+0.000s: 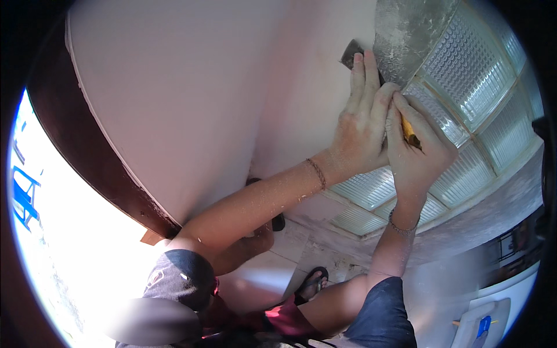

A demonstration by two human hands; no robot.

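Hands are meeting high on the wall (191, 87). Left hand (362, 124) is pressing flat, fingers extended, over the blade of a scraper (351, 53), whose dark tip is showing just above the fingertips against the pale plaster. Right hand (419, 148) is closing around the scraper's yellow handle (409, 132), touching the left hand. Glass blocks (464, 75) are filling the area to the right, beside a grey patch (406, 29).
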